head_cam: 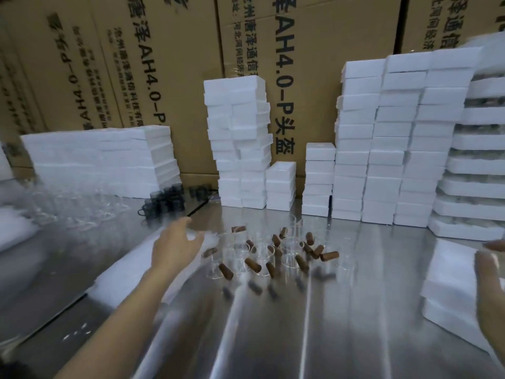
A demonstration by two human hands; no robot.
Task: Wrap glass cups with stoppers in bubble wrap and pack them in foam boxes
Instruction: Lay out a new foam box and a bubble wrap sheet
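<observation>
— Head view, quick. Left hand (175, 246)?
— Stretched forward over the pile of bubble wrap sheets (131, 277) lying left of centre on the steel desk (314, 332). Fingers (183, 222) apart, tips at the pile's far corner. Too blurred to tell if they touch it.
— Right hand (489, 277)?
— At the frame's right edge, half cut off. It grips the top foam box (451, 265) of a two-box pile, with fingers (494, 245) clamped on its right side.
— Cups?
— Clear glass cups (262, 255) clustered mid-desk, between the two hands, just right of the left hand. Brown cork stoppers (252, 264) sit in and among them, most tilted.
— Behind?
— Foam box stacks (382, 138) along the back of the desk. Dark cups (166, 198) stand back left, and printed cardboard cartons (169, 64) stand behind everything.
</observation>
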